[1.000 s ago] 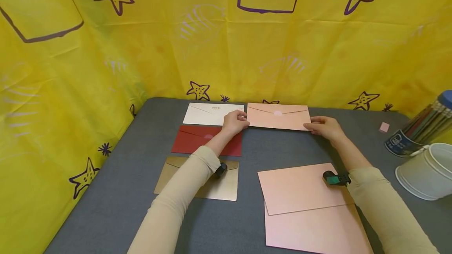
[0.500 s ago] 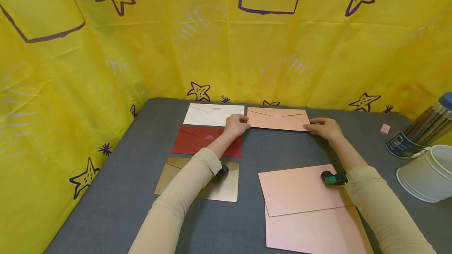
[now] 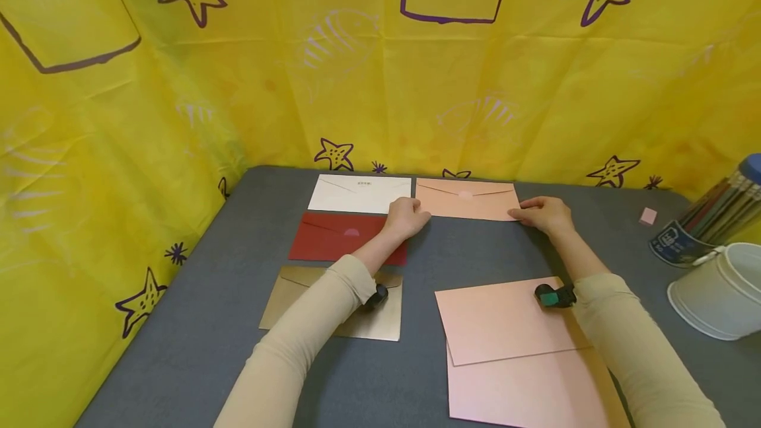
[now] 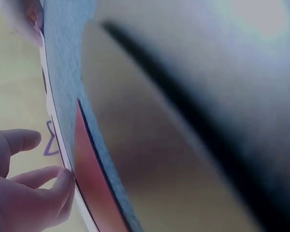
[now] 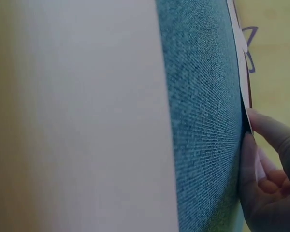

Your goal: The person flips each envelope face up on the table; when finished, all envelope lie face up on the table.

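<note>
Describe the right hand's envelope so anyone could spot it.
Across the gray table, the white envelope sits at the far edge. Right of it is the peach envelope, its near right corner pinched by the right hand. Unlike that one and the red envelope, it is peach.

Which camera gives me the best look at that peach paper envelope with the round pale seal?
The head view: it shows the peach rectangular paper envelope from above, with its flap and round pale seal. The right-wrist view shows only a thin edge-on strip, pinched in the person's right grip; the left-wrist view also shows it nearly edge-on.
</note>
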A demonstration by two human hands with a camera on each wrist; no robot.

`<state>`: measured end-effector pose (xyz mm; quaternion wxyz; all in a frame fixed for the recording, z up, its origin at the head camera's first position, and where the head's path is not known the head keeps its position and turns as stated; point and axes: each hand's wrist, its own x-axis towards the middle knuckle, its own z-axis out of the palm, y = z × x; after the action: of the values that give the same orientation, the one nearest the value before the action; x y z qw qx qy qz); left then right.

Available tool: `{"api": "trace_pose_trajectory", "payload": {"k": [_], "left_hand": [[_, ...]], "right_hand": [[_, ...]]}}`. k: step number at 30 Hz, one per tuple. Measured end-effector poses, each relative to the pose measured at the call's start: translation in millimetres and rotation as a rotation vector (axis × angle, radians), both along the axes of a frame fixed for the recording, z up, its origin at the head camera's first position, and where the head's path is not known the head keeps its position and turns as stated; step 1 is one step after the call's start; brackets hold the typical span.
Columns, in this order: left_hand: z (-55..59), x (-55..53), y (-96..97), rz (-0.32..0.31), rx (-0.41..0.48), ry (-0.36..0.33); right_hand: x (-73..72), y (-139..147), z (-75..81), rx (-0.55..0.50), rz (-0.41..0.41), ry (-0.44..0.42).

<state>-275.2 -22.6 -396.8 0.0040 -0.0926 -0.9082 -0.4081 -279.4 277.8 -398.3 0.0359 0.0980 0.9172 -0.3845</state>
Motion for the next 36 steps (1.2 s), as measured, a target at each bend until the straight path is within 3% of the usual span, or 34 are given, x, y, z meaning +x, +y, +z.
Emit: {"api": "trace_pose_trajectory", "payload": {"k": [5, 11, 15, 22, 31, 36], "left_hand": [[0.9, 3.7, 6.6, -0.078, -0.113, 0.029], [0.8, 10.0, 10.9, -0.202, -0.432, 0.066], [0.2, 12.9, 11.9, -0.254, -0.546, 0.059], [2.9, 16.3, 11.6, -0.264, -0.626, 0.037], [5.3, 18.1, 8.5, -0.286, -0.647, 0.011], [5.4, 23.6, 6.4, -0.352, -0.687, 0.099]], "right_hand": [[-0.3, -0.8, 2.2, 0.025, -0.015, -0.012], [0.7, -1.8, 2.0, 0.023, -0.015, -0.028], [0.8, -3.3, 3.4, 0.022, -0.011, -0.045], [-2.1, -4.7, 9.0, 0.05, 0.014, -0.068], [-0.5, -5.8, 9.8, 0.112, 0.025, -0.064], [0.5, -5.9, 8.2, 0.119, 0.025, -0.057]]}}
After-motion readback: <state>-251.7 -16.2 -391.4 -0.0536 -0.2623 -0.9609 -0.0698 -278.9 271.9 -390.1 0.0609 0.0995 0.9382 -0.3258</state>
